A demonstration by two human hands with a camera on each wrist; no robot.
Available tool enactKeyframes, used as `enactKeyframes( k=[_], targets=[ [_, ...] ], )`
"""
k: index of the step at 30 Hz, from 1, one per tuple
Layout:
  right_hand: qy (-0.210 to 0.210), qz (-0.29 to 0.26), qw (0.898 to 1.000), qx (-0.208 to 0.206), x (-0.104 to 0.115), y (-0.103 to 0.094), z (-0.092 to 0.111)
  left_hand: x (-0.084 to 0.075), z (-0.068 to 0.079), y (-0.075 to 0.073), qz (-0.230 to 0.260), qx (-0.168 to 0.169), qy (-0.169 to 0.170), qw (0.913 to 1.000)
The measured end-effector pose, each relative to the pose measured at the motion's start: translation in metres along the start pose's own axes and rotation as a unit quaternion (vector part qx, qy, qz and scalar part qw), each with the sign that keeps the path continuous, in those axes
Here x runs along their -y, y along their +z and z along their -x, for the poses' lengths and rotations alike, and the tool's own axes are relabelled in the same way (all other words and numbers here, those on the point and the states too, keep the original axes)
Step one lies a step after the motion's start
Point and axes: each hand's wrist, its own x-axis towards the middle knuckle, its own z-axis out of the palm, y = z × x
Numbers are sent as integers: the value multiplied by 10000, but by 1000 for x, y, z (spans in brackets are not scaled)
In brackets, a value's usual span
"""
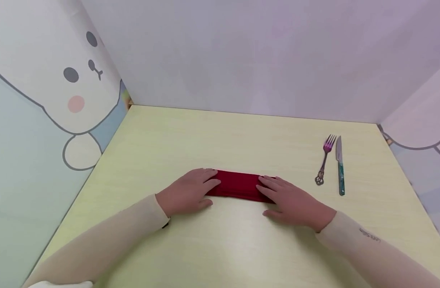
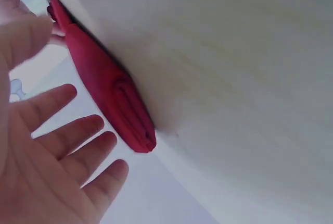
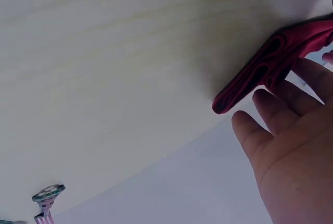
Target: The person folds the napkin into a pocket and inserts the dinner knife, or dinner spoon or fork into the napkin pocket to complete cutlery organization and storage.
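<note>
A red cloth (image 1: pixel 238 185), folded into a long narrow strip, lies across the middle of the table. My left hand (image 1: pixel 189 192) is at its left end, with straight, spread fingers over the cloth. At the opposite end, the fingers of my right hand (image 1: pixel 292 202) lie over the cloth, likewise extended. Both thumbs point inward in front of the near edge. Rolled layers show at the end of the cloth (image 2: pixel 125 104) in the left wrist view. The right wrist view shows stacked folds in the cloth (image 3: pixel 255 75) beside the fingertips.
To the right of the cloth lie a fork (image 1: pixel 326 154) with an ornate handle and a knife (image 1: pixel 340 168) with a green handle, side by side. The pale wooden table (image 1: pixel 220 132) meets a plain wall at the back. Printed panels (image 1: pixel 36 120) flank it.
</note>
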Motion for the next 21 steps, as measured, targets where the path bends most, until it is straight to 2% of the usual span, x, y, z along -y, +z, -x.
enactKeyframes(
  k=[3,9,13,17,21],
  targets=[
    [-17,166,9996,-214,3,-3,5,-2,8,-3,-248,-364,26,9990],
    [214,476,9979,-372,10,-2,8,-4,11,0,-639,-709,167,9953],
    [317,775,9956,-418,17,-2,5,-7,5,1,-961,-696,295,9925],
    [248,1194,9913,-495,23,-2,-1,-12,-3,-2,-1405,-441,308,9886],
    [208,1390,9878,-667,27,0,-6,-16,-11,-1,-1697,-327,281,9845]
  ],
)
